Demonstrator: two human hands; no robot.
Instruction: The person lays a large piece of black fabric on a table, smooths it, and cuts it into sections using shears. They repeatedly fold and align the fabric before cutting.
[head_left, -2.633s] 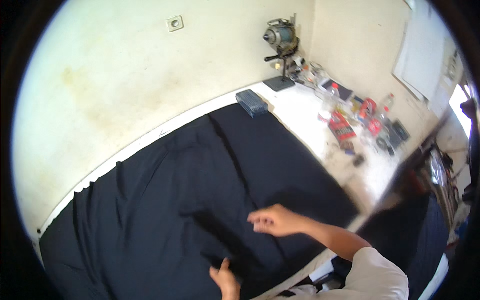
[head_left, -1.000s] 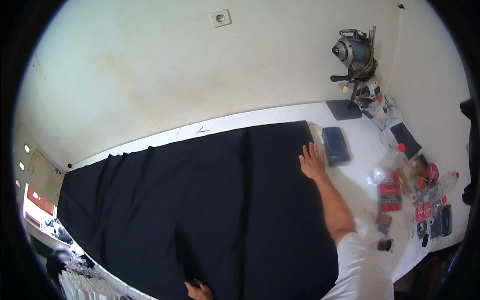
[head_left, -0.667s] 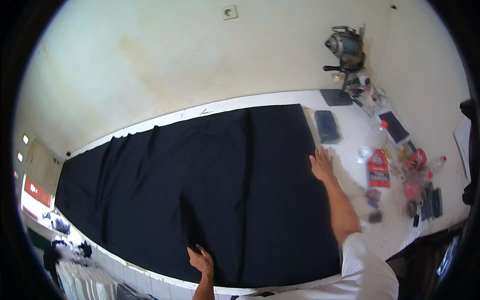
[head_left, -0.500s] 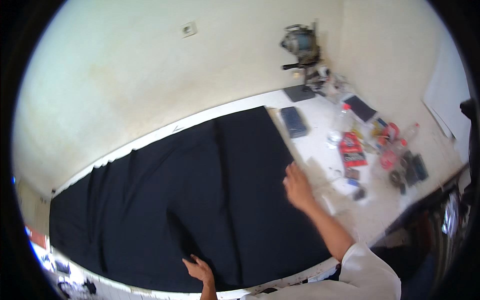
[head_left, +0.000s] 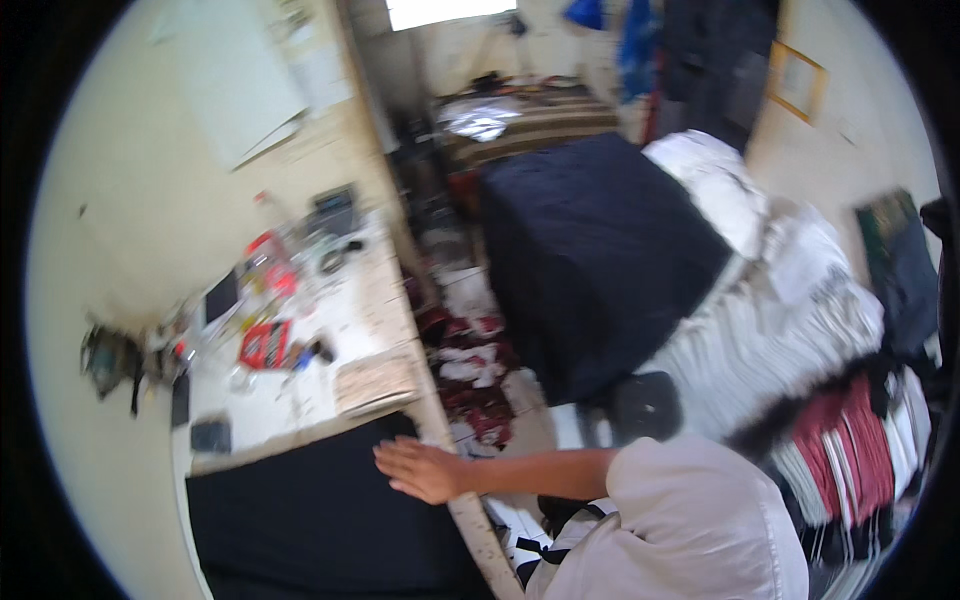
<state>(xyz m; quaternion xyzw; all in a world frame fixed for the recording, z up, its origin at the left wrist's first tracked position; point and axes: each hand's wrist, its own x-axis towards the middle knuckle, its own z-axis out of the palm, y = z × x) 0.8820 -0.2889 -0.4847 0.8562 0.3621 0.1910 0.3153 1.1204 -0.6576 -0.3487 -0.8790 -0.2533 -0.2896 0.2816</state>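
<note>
Black cloth [head_left: 310,520] lies spread over the white table [head_left: 330,425], reaching down to the lower edge of the view. My right hand [head_left: 425,470] rests on this cloth near its end and the table's front edge. Its fingers are stretched out and point left, with nothing held in them. The right arm comes in from a white sleeve on the right. Just beyond the cloth's end sits a flat light-brown stack [head_left: 375,383]. My left hand is outside the picture.
On the table are a red packet [head_left: 265,345], a dark flat box [head_left: 211,435], bottles and small items. A cutting machine [head_left: 112,360] stands by the wall. Rightward are a dark-cloth-covered pile [head_left: 600,250], a black stool [head_left: 648,405], folded white cloth [head_left: 760,330] and red garments [head_left: 845,450].
The view has swung right, bringing in the room beside the table. My right hand still lies at the cloth's end; my left hand has left the picture.
</note>
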